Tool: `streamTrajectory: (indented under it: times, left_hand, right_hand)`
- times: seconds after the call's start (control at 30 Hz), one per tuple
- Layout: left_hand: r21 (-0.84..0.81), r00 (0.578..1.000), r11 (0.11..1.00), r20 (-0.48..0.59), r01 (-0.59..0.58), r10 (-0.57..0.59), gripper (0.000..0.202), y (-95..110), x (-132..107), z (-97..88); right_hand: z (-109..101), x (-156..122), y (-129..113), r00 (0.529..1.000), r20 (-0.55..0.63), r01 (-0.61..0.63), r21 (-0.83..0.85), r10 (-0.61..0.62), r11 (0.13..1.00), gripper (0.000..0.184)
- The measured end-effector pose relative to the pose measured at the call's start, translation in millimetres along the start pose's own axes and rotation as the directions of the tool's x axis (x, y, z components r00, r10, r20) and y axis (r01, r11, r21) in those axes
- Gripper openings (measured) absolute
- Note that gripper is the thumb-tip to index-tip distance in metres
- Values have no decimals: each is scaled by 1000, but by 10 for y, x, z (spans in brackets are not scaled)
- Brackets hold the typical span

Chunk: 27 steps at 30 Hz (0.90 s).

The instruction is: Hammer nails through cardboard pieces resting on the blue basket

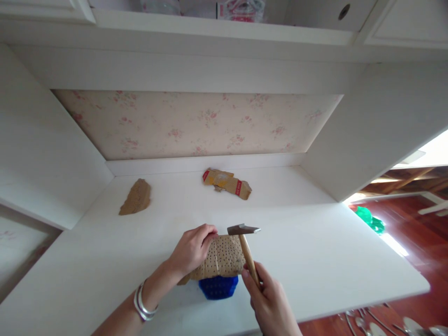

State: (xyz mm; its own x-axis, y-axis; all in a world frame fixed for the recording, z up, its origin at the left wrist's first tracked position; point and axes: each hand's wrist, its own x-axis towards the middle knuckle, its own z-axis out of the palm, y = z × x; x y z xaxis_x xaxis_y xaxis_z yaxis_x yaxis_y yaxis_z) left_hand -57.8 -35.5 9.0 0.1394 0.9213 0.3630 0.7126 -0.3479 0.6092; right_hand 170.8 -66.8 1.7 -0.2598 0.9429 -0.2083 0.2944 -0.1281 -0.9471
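A brown piece of cardboard (227, 256) full of small punched holes lies over a blue plastic object (219, 288), whose lower part shows at the near side. My left hand (192, 247) is closed at the cardboard's upper left edge, thumb and fingers pressed together there; whether they also pinch something small is hidden. In my right hand (268, 296) is a hammer (248, 254), gripped by its wooden handle. Its metal head is raised above the upper right part of the cardboard, just right of my left fingertips.
Farther back on the white desk (336, 261) lie a torn cardboard scrap (136, 198) at left and a red-marked cardboard strip (227, 183). White side panels and an overhead shelf (196, 25) enclose the desk. A green bag (370, 220) rests on the red floor at right.
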Motion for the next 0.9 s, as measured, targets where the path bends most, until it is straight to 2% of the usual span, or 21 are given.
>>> streamTrajectory:
  times: [0.17, 0.37, 0.57, 0.7, 0.9]
  left_hand:
    - [3, 999, 1000, -41, -8, 8, 9, -2, 5, 16]
    - [-3, 994, 997, -82, -76, 75, 12, -12, 4, 64]
    - [13, 999, 1000, -43, 14, -13, 16, -18, -31, 83]
    - [-12, 1000, 1000, -11, 4, -5, 20, -17, -41, 68]
    - [6, 1000, 1000, 7, 22, -22, 19, -24, -44, 68]
  right_hand:
    - [56, -18, -102, 999, -29, 39, 61, -38, 997, 41]
    - [127, 8, -212, 995, -14, 98, 48, -97, 994, 42]
    - [155, 25, -177, 993, 38, 109, 2, -109, 994, 40]
    - [163, 24, -179, 995, 14, 96, 19, -96, 995, 41]
    - [187, 35, -191, 985, 30, 169, -44, -168, 985, 41]
